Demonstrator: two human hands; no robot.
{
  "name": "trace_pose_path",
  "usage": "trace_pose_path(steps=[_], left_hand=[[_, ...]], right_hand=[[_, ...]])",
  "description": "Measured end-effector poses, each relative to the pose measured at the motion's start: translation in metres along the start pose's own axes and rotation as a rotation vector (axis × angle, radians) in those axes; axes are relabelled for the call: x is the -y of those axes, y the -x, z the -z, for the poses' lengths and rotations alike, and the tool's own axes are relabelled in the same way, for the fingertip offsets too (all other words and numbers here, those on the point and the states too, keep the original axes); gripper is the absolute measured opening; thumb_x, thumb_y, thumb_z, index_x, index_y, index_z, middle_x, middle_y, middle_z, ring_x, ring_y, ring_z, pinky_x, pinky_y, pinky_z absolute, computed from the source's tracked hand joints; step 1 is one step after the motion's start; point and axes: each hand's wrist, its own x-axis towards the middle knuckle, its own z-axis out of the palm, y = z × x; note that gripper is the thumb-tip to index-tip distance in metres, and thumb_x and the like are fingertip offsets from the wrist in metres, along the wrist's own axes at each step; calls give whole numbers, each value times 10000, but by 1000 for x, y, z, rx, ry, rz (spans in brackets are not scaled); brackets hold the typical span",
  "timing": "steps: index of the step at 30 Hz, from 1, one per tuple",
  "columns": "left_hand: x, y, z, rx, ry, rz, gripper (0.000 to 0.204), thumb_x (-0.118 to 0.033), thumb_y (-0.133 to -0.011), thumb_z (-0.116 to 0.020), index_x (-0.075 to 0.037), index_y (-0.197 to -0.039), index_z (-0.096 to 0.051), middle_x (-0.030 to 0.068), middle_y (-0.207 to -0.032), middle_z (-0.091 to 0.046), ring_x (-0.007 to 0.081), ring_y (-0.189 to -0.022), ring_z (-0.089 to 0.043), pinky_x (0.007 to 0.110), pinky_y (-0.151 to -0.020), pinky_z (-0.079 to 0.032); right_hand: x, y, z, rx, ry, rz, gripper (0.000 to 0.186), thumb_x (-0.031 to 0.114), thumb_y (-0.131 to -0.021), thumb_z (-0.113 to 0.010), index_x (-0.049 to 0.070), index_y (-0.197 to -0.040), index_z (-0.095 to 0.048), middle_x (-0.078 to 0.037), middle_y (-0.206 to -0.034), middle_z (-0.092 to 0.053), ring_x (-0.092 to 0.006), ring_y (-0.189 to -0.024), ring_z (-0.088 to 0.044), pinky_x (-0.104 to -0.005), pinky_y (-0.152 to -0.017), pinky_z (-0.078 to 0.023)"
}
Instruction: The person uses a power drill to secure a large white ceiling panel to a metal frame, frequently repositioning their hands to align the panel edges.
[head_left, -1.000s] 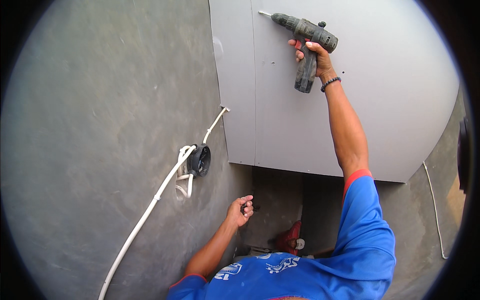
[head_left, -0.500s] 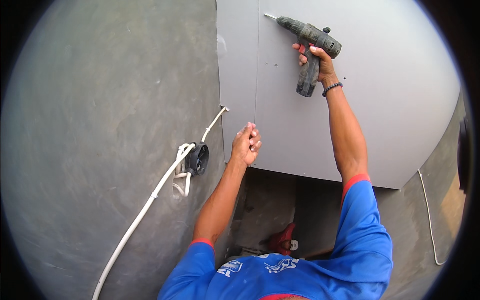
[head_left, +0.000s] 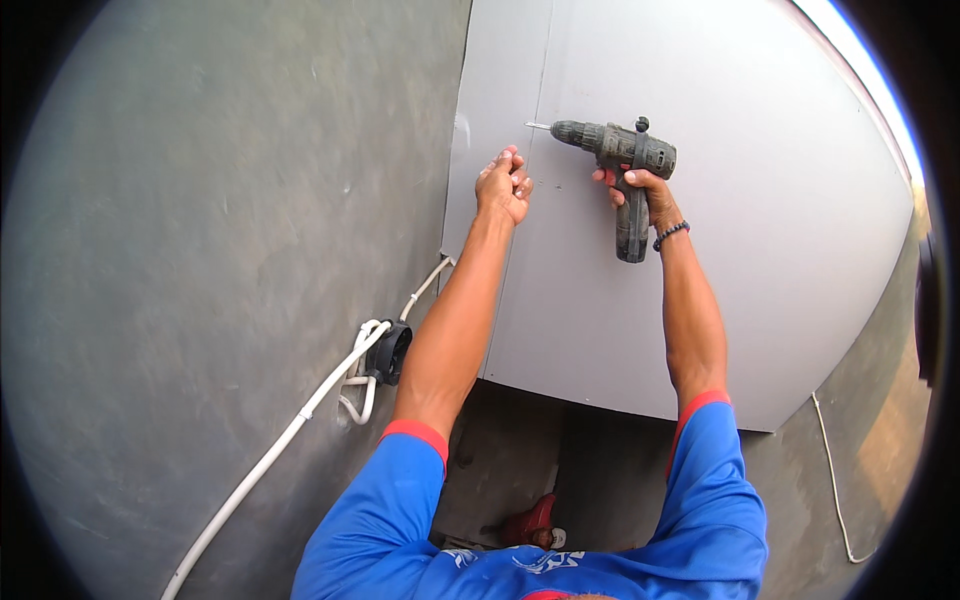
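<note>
A dark, dusty cordless drill [head_left: 632, 190] is gripped by its handle in my right hand [head_left: 655, 195], fingers at the red trigger. Its bit points left, with the tip close to the seam of the large pale grey panel [head_left: 740, 260]. I cannot tell whether the tip touches the panel. My left hand [head_left: 503, 188] is raised below and left of the bit, near the same seam. Its fingers are curled and pinched together; whatever they hold, if anything, is too small to make out.
To the left stands a grey plastered wall [head_left: 230, 220]. White conduit [head_left: 260, 470] runs along it to a round black box [head_left: 388, 355] beside my left forearm. A person in red [head_left: 530, 520] is far below, past the panel's edge. A thin white cable [head_left: 835, 480] hangs at right.
My left hand has moved up along the panel seam, closer to the drill bit. The drill sits lower in the view and is turned nearly level. The view has shifted, showing more panel.
</note>
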Motion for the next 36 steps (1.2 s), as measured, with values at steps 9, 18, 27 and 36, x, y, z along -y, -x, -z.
trace_pose_path(steps=[9,18,27,36], left_hand=[[2,-19,-18,57,108,7,246,-330,-1028,-468,-103,-1049,-560,-1,-734,-508,88,-471,-352,244,-385,-254],[-14,-3,-21,38,-626,-204,198,-205,-1013,-469,-40,-1018,-578,41,-769,-613,74,-513,-417,256,-404,-315],[-16,3,-5,17,-1378,-628,175,-114,-909,-570,18,-1015,-618,58,-713,-680,126,-663,-580,318,-659,-468],[-26,6,-3,83,-1283,-618,171,-99,-897,-582,-11,-1003,-684,68,-733,-674,125,-704,-615,299,-666,-482]], right_hand=[[1,4,-2,-25,22,-47,522,206,-684,-706,-44,-1128,-598,-175,-955,-691,-136,-567,-599,-285,-551,-543],[4,6,4,-6,6,-63,532,219,-683,-705,-44,-1133,-598,-176,-978,-689,-137,-581,-597,-282,-564,-543],[4,6,-3,-5,28,-66,521,212,-691,-696,-34,-1139,-597,-170,-967,-687,-132,-575,-586,-280,-565,-536],[7,7,-4,-1,54,-99,529,216,-682,-700,-34,-1137,-597,-166,-966,-687,-136,-567,-586,-278,-555,-538]])
